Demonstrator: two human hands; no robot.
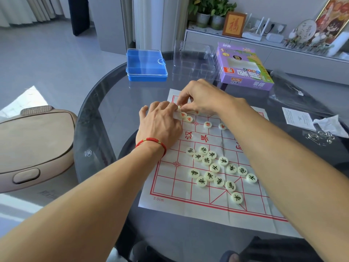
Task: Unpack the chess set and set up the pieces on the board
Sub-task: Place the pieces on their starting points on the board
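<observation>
Paper board (170, 188) lies flat on round glass table (98, 118). Black-marked pieces (217, 171) clustered on its near half; red-marked pieces (188, 119) at the far left. Right hand (204, 97) reaches across, fingers curled, pinching a red piece. Left hand (160, 123) palm-down beside it, fingertips curled on pieces. Purple box (245, 69) and blue case (146, 65) beyond board's far edge.

Head view, down over table (98, 118)

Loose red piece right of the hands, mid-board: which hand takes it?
Right, probably. The loose red piece lies just below the right hand; the left hand sits at the paper board left edge, busy with other red pieces.
</observation>
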